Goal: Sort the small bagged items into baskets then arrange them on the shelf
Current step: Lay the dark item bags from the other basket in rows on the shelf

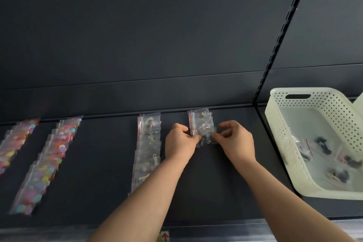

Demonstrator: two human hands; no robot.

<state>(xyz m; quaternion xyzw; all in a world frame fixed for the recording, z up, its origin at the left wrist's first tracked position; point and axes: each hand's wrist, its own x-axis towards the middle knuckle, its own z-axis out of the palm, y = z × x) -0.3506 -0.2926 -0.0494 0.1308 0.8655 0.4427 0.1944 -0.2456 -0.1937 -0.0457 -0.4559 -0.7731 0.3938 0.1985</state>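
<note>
Pinching the small clear plastic zip bag (206, 139) by its side edges in left hand (179, 141) and right hand (237, 140), at the near end of the short row (200, 119) on the dark shelf (216, 182), lay flat, squarely overlapping.

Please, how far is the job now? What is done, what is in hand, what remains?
Done, it seems: three long rows lie on the shelf: the far-left colourful row, the second colourful row and the clear row. In hand: the left hand and right hand pinch a clear bag at the front of the short fourth row. Left: several loose bags wait in the white basket.
</note>
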